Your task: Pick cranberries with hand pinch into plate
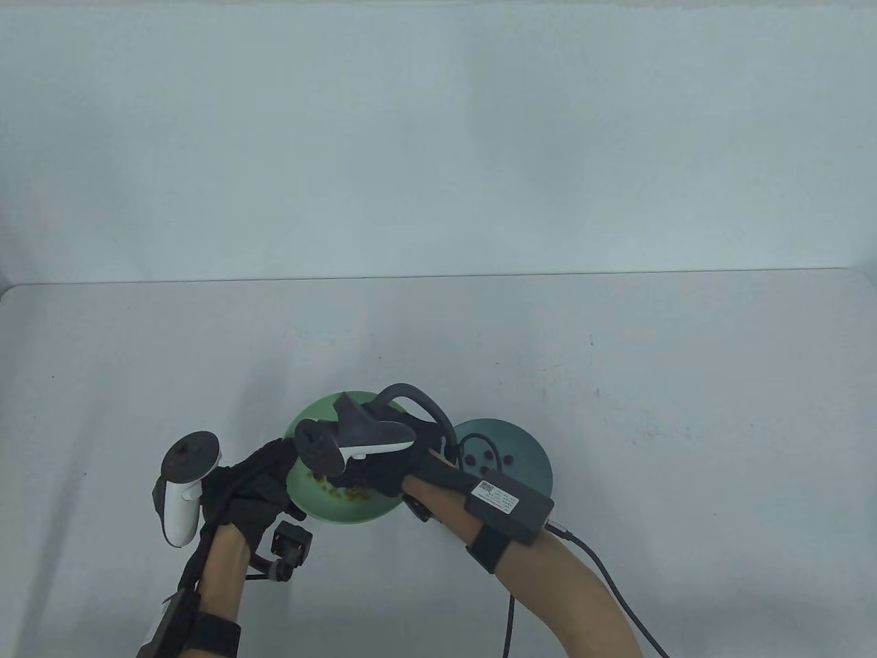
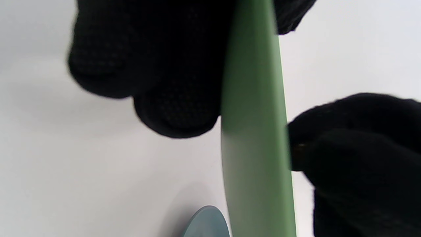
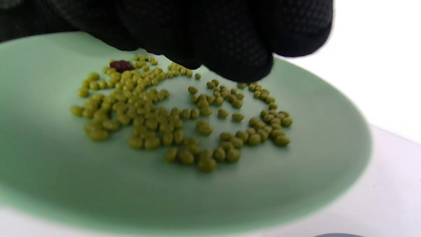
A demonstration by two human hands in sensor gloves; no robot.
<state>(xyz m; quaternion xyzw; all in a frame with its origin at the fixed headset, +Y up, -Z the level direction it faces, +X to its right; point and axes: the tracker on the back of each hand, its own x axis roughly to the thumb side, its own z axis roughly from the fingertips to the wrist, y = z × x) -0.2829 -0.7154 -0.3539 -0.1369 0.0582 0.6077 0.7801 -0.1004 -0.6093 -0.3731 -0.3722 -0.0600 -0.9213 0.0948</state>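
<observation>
One dark red, wrinkled cranberry (image 3: 121, 65) lies among small olive-green beans (image 3: 171, 115) on the pale green plate (image 3: 312, 138). The right hand (image 3: 197, 33) hovers above, fingers bunched; its hold cannot be told. The left hand (image 2: 158, 65) pinches that plate's rim. Five cranberries (image 1: 485, 459) lie on the teal plate (image 1: 531, 456).

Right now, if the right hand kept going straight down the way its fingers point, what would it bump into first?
Most likely the heap of small green beans on the light green plate, just below the right hand. A single dark red cranberry lies close by; depth is hard to judge.
</observation>
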